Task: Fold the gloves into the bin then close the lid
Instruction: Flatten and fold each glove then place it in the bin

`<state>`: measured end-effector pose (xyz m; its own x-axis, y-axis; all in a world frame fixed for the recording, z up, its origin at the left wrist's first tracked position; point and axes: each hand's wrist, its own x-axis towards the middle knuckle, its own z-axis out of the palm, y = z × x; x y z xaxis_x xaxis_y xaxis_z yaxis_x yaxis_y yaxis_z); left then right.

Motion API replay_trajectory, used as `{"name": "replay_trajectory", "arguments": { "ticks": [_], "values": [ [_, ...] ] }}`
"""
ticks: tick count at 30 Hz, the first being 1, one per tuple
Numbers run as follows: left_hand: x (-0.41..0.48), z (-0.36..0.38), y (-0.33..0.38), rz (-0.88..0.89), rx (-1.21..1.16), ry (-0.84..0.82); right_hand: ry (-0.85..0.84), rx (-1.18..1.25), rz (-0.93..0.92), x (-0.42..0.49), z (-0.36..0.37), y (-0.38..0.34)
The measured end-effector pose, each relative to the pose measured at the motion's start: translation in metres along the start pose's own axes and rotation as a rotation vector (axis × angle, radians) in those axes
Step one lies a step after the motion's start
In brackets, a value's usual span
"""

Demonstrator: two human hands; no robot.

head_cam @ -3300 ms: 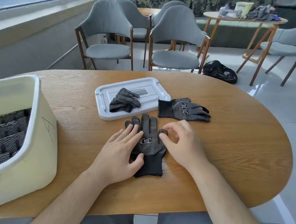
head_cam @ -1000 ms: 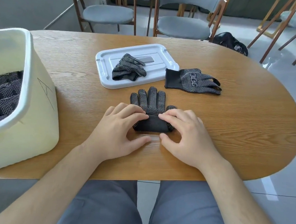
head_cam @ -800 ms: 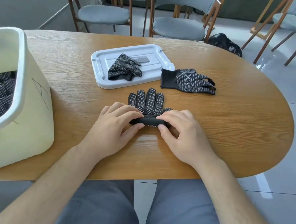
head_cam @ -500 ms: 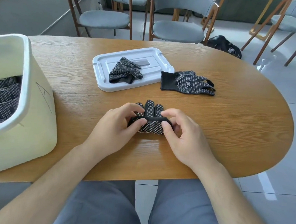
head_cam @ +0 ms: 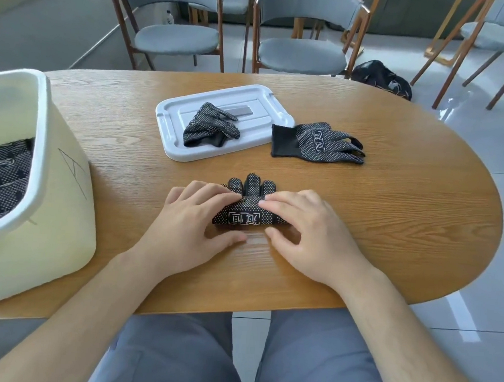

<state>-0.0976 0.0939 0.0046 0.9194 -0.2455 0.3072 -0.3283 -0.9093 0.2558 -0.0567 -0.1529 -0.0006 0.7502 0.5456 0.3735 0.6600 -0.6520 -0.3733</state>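
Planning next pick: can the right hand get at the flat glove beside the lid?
Probably yes: bare table lies between the right hand and the flat glove, though that hand presses the folded glove.

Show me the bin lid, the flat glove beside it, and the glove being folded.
bin lid point(head_cam: 268, 111), head view, bare right part.
flat glove point(head_cam: 316, 143), head view, dotted palm.
glove being folded point(head_cam: 244, 217), head view, printed fold.

- it looked like an office lounge or meeting area.
- grey padded wooden-framed chairs point(head_cam: 178, 36) stood at an oval wooden table point(head_cam: 392, 215).
- a black bag point(head_cam: 381, 77) lay on pale glossy floor tiles point(head_cam: 487, 132).
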Motion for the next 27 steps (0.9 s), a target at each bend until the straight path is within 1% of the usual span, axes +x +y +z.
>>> {"name": "replay_trajectory", "arguments": {
  "ticks": [3,6,11,14,16,18,21,25,27],
  "values": [
    [0.002,-0.002,0.0,-0.026,-0.038,-0.001,0.025,0.041,0.016,0.0,0.003,0.0],
    [0.001,-0.011,0.006,0.011,-0.042,-0.004,0.034,0.113,0.019,-0.006,-0.004,-0.006],
    [-0.004,-0.029,0.008,0.015,-0.165,-0.128,-0.06,0.259,0.103,-0.017,-0.022,-0.013],
    [0.009,-0.03,0.005,-0.026,-0.255,-0.117,-0.126,0.256,0.195,0.0,-0.027,-0.01],
    [0.022,-0.029,0.004,-0.018,-0.211,-0.059,-0.17,0.241,0.221,0.019,-0.029,-0.007],
    [0.031,-0.024,0.001,-0.008,-0.128,-0.02,-0.199,0.176,0.238,0.036,-0.027,0.0],
    [0.034,-0.015,-0.002,-0.003,-0.032,0.007,-0.234,0.104,0.368,0.046,-0.024,0.005],
    [0.023,-0.01,-0.004,-0.029,0.004,-0.061,-0.226,0.097,0.475,0.04,-0.028,-0.004],
    [0.02,-0.011,-0.004,-0.055,-0.013,-0.081,-0.246,0.152,0.524,0.038,-0.029,-0.009]
  ]
}}
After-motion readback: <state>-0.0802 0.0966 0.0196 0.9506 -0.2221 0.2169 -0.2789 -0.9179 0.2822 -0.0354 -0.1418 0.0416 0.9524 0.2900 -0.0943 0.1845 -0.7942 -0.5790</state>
